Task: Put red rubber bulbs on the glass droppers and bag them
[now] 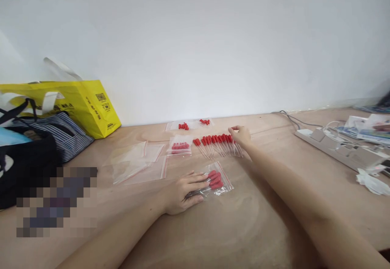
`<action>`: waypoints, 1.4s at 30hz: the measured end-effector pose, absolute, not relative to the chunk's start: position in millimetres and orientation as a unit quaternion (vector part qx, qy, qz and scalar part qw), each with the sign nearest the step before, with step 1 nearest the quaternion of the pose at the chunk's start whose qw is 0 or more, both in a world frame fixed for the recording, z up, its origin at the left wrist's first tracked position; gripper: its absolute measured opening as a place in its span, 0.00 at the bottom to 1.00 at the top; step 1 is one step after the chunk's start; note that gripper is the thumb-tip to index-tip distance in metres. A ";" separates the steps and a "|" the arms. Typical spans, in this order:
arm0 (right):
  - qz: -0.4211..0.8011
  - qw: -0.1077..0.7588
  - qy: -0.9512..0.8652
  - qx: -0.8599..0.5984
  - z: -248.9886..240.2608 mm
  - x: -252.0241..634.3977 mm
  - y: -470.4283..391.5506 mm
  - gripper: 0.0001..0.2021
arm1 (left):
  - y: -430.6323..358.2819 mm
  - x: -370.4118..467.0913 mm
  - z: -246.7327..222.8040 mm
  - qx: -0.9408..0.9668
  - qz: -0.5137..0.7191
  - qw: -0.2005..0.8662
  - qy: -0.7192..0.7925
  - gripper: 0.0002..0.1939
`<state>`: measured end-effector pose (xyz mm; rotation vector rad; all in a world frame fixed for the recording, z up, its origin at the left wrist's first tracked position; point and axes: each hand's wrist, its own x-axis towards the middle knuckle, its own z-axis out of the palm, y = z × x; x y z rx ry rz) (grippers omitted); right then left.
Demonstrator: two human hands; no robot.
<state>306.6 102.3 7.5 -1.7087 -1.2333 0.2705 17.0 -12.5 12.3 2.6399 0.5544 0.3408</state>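
Note:
My left hand [185, 190] lies with fingers stretched over a clear zip bag [226, 176] on the table. Inside that bag are several droppers with red rubber bulbs [215, 179] and thin clear stems partly under my fingers. A row of similar red-bulbed droppers [213, 140] lies beyond it, stems pointing toward me. At the row's right end, my right hand [240, 134] has its fingers pinched together at a bulb; the fingers partly hide it. Left of the row sits a stack of filled zip bags [179, 146] showing red bulbs.
Flat clear zip bags [140, 164] overlap at the left. Small red pieces [183, 126] lie on bags by the wall. A yellow bag [91, 106] and a striped bag [68, 129] stand far left. A power strip [329, 149], cables and crumpled tissue [372, 181] occupy the right.

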 end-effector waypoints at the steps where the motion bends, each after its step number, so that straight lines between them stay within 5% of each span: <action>1: 0.126 0.504 -0.508 -0.687 10.5 308.4 98.7 0.15 | -12.5 17.1 12.2 0.949 0.126 0.211 0.198 0.21; 8: 0.294 0.654 -0.428 -0.551 4.5 303.0 44.8 0.13 | -15.6 17.9 15.9 0.944 0.113 0.205 0.231 0.25; 15: 0.420 0.669 -0.346 -0.506 -20.8 274.9 15.2 0.13 | -17.4 18.5 19.5 0.938 0.103 0.207 0.260 0.28; 22: 0.424 0.597 -0.451 -0.510 -22.6 260.4 7.1 0.15 | -17.1 17.3 21.0 0.936 0.067 0.209 0.274 0.28; 32: 0.197 0.425 -0.709 -0.528 -19.8 262.1 -3.4 0.11 | -15.3 17.4 17.4 0.937 0.052 0.198 0.284 0.26; 42: 0.280 0.432 -0.659 -0.548 -29.0 265.4 9.1 0.09 | -16.4 18.5 20.1 0.938 0.050 0.201 0.279 0.25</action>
